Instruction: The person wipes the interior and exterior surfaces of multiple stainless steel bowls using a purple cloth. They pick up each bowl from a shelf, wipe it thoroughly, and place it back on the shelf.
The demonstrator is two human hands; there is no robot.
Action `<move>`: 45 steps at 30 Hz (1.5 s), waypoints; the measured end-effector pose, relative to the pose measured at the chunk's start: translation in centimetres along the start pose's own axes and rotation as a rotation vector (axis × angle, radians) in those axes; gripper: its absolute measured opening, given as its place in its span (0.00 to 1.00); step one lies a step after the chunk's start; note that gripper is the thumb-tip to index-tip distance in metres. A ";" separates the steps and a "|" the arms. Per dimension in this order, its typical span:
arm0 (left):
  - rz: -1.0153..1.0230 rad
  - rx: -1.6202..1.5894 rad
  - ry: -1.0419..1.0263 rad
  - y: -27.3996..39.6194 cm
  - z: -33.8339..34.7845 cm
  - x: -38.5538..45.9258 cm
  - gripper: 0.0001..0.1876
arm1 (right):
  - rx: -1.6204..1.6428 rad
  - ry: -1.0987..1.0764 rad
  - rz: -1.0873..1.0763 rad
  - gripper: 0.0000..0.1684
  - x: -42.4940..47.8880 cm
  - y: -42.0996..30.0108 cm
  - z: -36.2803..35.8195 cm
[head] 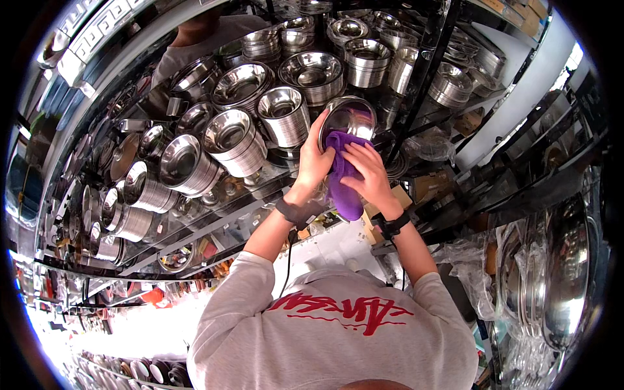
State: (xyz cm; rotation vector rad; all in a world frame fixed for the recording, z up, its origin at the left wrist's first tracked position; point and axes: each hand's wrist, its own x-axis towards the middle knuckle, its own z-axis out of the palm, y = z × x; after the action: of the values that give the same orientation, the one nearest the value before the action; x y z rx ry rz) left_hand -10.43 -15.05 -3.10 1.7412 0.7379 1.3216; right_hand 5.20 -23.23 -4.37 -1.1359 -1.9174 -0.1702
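My left hand (313, 155) grips the left rim of a shiny stainless steel bowl (360, 117), which is tilted so its inside faces me. A purple cloth (347, 195) lies over the bowl's near edge and hangs down below it. My right hand (364, 168) presses on the cloth with its fingers spread, at the bowl's lower right. Just left of the bowl stands a stack of steel bowls (283, 124) on a glass shelf. Behind it is a stack of wider steel bowls (312, 78).
More stacks of steel bowls (234, 141) line the shelf to the left and back. A black upright post (425, 73) rises right of my hands. Plastic-wrapped large metal pans (568, 263) stand at the far right. Cardboard boxes (431, 185) sit below on the right.
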 end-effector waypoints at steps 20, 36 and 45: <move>0.133 0.128 -0.015 1.8 1.0 -0.2 0.41 | 0.123 0.316 0.196 0.11 -0.6 1.3 1.2; 0.142 0.138 -0.020 2.5 1.1 -0.4 0.40 | -0.082 0.250 0.111 0.10 -0.3 0.4 0.8; 0.117 0.174 0.020 2.4 0.9 -0.4 0.41 | 0.209 -0.007 0.332 0.19 -1.1 -0.7 1.6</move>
State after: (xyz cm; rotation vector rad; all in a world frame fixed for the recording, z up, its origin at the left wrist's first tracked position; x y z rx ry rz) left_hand -9.75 -16.80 -1.31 1.9370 0.7918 1.3898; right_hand 3.92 -23.49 -5.91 -1.2903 -1.6792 0.2107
